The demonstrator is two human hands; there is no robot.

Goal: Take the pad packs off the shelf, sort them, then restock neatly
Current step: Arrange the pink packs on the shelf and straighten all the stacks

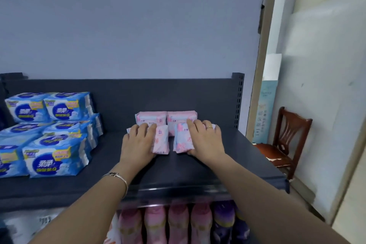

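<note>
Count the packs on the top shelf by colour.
Pink packs: 4 plainly showing, 2 at the back, 1 under the left hand, 1 under the right hand; pale edges past each hand may be more.
Blue packs: at least 6; the stack hides some and the frame edge cuts it.
Total: at least 10.

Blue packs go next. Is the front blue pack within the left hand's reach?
Probably yes: only bare shelf lies between the left hand and the front blue pack, though it holds a pink pack.
</note>
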